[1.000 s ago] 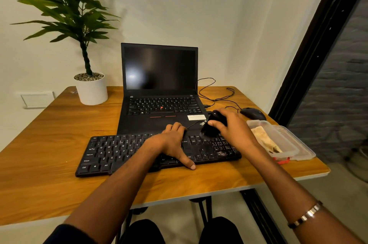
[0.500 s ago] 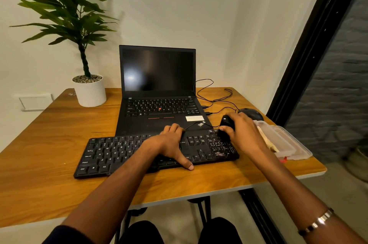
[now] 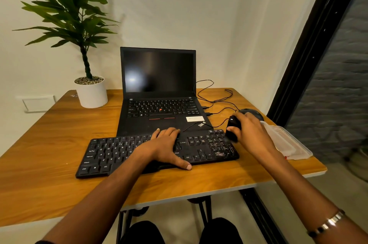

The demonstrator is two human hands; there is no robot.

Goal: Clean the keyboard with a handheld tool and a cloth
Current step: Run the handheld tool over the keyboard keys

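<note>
A black external keyboard [image 3: 111, 154] lies on the wooden table [image 3: 39, 144] in front of an open laptop [image 3: 159, 88]. My left hand [image 3: 165, 146] rests flat on the keyboard's middle, thumb on the table by the front edge. My right hand [image 3: 251, 134] grips a small black handheld tool [image 3: 233, 127] over the keyboard's far right corner, near the number pad. The cloth is hidden behind my right hand, inside the clear plastic container [image 3: 288, 144].
A potted plant [image 3: 91, 92] in a white pot stands at the back left. A black mouse [image 3: 253, 113] and loose cables [image 3: 215, 96] lie right of the laptop. The container sits near the table's right edge. A dark door frame [image 3: 310, 44] rises on the right.
My right hand has carried the black tool from the keyboard's middle right out to its far right corner. The left hand has stayed in place on the keys.
</note>
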